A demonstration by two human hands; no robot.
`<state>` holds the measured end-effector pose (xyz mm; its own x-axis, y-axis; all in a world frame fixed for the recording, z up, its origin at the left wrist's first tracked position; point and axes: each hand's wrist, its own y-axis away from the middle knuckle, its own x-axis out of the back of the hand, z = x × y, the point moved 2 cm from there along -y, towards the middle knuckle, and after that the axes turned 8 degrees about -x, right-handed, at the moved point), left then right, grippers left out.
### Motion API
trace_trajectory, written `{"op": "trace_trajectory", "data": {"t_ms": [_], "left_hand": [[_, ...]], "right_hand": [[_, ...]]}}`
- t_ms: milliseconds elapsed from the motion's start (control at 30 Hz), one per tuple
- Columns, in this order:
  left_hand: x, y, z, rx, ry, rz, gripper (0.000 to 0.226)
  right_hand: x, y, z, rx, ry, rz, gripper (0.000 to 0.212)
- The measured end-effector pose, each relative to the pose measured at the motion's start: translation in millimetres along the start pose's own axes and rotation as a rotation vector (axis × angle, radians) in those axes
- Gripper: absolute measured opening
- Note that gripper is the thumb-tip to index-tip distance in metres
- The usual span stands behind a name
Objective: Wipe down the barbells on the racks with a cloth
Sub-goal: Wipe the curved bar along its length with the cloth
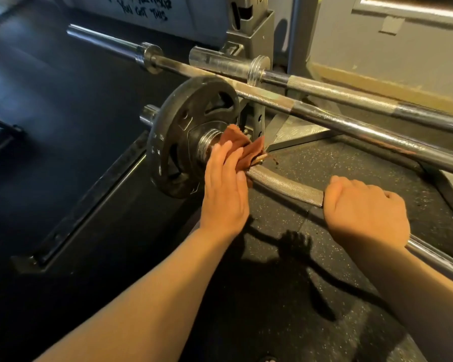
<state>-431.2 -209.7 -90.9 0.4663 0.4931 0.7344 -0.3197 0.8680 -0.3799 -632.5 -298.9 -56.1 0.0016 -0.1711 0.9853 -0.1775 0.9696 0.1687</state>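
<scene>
**Heavy bar, limp cloth**

I am gripping the barbell [283,184] with my right hand [364,210] curling round the shaft. I judge it rigid, heavy and knurled for grip. Beside the weight plate [191,134], my left hand [225,189] is pressing the soft cloth [246,147] flat-fingered onto the bar — just beyond its fingertips.

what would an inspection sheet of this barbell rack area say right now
surface: black speckled rubber floor
job's things: rust-brown cloth bunched on nearest knurled steel barbell beside black iron weight plate; two more steel barbells behind
clutter: brown specks on floor below cloth
hands: left hand presses cloth, fingers straight; right hand grips nearest barbell
cables: nothing seen
surroundings: grey steel rack upright; wall with black handwriting
</scene>
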Motion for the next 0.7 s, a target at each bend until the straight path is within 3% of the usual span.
{"op": "trace_trajectory", "data": {"t_ms": [267, 433, 500, 600, 700], "left_hand": [[3.3, -36.0, 2.1, -0.056, -0.126, -0.035, 0.04], [-18.0, -22.5, 28.4, 0.202, 0.012, 0.065, 0.035], [-26.6, -14.8, 49.2, 0.121, 0.02, 0.021, 0.036], [-16.8, -11.4, 46.7, -0.173, 0.012, -0.106, 0.038], [3.1, -25.4, 19.0, -0.119, -0.061, -0.083, 0.039]], "right_hand": [[2.0, -1.0, 1.5, 0.014, 0.005, -0.015, 0.023], [-4.2, -5.3, 2.5, 0.042, 0.033, 0.009, 0.034], [-7.6, -7.6, 3.9, 0.036, 0.044, -0.005, 0.036], [-7.5, -8.4, 4.5, 0.04, 0.039, -0.01, 0.036], [-8.4, -9.5, 5.0, 0.045, 0.021, -0.011, 0.039]]}}
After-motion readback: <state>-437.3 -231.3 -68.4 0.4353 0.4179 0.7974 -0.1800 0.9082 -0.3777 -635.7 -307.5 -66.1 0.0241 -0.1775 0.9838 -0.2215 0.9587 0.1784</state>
